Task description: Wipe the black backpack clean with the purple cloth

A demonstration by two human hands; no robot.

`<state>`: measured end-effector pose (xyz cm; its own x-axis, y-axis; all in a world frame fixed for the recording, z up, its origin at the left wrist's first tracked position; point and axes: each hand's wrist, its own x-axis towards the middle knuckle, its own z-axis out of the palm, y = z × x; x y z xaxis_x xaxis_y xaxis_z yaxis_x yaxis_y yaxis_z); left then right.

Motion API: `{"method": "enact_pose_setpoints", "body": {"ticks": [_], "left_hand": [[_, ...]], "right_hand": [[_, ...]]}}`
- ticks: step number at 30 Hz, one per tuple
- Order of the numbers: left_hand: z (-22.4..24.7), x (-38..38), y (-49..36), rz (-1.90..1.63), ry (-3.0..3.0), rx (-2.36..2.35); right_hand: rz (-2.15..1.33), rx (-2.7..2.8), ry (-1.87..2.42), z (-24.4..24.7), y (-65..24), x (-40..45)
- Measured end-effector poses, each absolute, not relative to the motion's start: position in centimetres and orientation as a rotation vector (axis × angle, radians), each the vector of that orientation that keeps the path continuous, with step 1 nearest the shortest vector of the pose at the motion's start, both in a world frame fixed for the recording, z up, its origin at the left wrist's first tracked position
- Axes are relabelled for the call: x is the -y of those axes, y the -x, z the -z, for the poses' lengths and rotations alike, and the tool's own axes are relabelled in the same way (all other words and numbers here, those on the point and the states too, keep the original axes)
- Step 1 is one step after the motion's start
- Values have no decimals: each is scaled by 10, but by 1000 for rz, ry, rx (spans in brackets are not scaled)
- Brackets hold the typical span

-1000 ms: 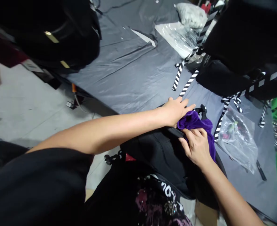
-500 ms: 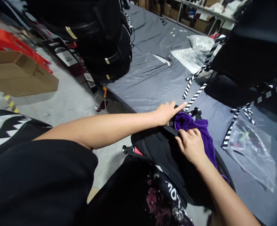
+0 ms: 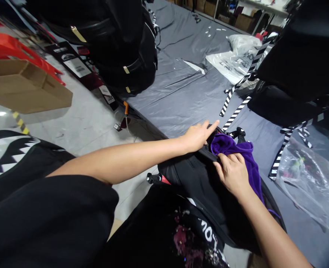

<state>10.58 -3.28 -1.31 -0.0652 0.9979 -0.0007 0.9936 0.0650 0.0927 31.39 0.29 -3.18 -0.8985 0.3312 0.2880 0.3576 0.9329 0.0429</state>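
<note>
A black bag [image 3: 189,175], seemingly a backpack, leans between my body and the edge of the covered table. My left hand [image 3: 199,137] grips the far end of its edge, with one finger stretched out and the rest curled over. Closer to me, my right hand [image 3: 234,173] pinches the same dark edge between thumb and fingers. Purple cloth [image 3: 231,144] bulges out of the bag's opening beside both hands and runs down behind the right one. Under the fingers, the exact grip is partly hidden.
Black bags [image 3: 125,48] with gold zip pulls stand at the table's left. At right are another black bag [image 3: 290,74] with striped straps [image 3: 237,113] and a clear plastic bag [image 3: 312,178]. White plastic bags [image 3: 234,59] lie farther back. A cardboard box [image 3: 27,85] sits on the floor.
The view has shifted slightly, so most of the table things appear a little farther right. Both hands keep nearly the same hold on the bag's edge.
</note>
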Motion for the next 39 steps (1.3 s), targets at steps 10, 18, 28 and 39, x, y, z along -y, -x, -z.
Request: {"method": "enact_pose_setpoints", "body": {"ticks": [10, 18, 28, 39], "left_hand": [[1, 19, -100, 88, -1931, -2139], [-12, 13, -94, 208, -1920, -1980], [-10, 7, -87, 147, -1915, -1937], [-8, 4, -83, 97, -1886, -1889]], "right_hand": [[2, 2839, 597, 33, -314, -7], [-194, 2955, 534, 18, -285, -9], [-197, 3140, 321, 14, -263, -27], [-13, 3103, 361, 15, -254, -22]]}}
